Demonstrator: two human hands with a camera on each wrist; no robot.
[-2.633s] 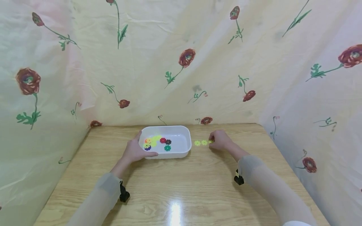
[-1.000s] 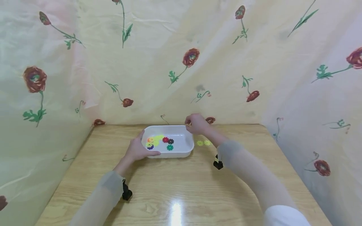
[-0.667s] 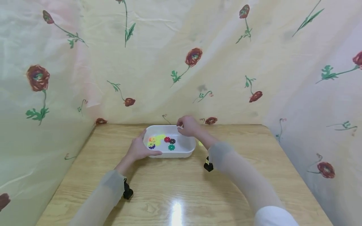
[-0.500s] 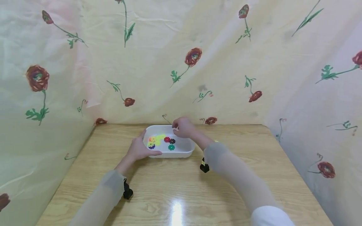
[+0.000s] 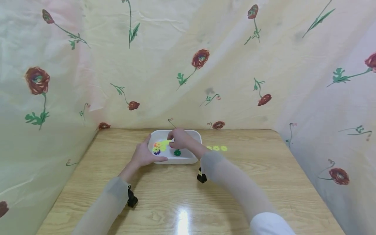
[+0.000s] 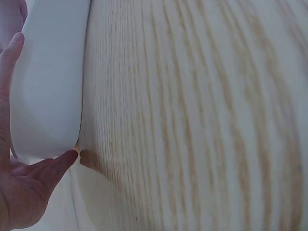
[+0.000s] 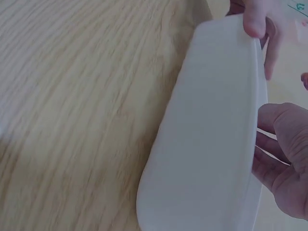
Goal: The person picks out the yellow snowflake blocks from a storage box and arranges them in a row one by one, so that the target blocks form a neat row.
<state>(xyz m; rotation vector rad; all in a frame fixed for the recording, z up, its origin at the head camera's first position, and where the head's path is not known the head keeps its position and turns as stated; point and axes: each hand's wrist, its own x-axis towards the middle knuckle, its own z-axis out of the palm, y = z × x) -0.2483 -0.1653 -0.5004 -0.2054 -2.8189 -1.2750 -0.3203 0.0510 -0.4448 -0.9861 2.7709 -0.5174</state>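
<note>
The white tray (image 5: pixel 179 161) stands on the worktop (image 5: pixel 164 195), towards its far edge. At the tray's left end is the left hand (image 5: pixel 143 154), gripping it, thumb along the near wall and fingers round the left end (the left wrist view shows some of them low against the tray). The right hand (image 5: pixel 180 139) reaches over the middle of the tray from the right, fingers loosely bent, with a gap between thumb and forefinger and nothing seen in it; the near wall hides the fingertips in the right wrist view.

Inside the tray, a yellow pile (image 5: pixel 163 147) lies left of the right hand, with an orange disc (image 5: pixel 156 145) and a blue disc (image 5: pixel 157 152) at its left side. A green disc (image 5: pixel 177 152) sits just near of the right hand. On the worktop, just right of the tray, three yellow discs (image 5: pixel 216 148) lie in a row, the leftmost partly behind the right arm. Flowered cloth (image 5: pixel 161 65) hangs at the far side.
</note>
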